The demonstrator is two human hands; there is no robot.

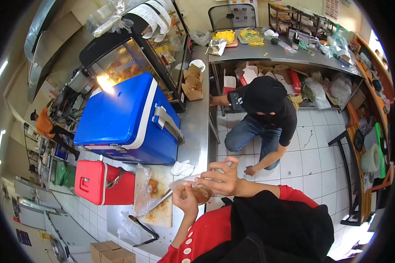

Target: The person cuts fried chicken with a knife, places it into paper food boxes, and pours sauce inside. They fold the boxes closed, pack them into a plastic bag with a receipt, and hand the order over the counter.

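Ok so, left fingers (189,191) pinching side of clear plastic bag (202,194), brownish stuff inside. Right fingers (212,175) bent, tips pinching bag's top edge. Bag sits right between both hands, held up over edge of table (191,151). Just left of fingers: messy cutting board (166,215), knife (160,200) on it. Black tongs (145,229) nearby, red cooler (118,186) farther left.

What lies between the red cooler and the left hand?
A crumb-strewn cutting board, with a clear plastic bag and a metal utensil on it, lies between red cooler and left hand in the head view.
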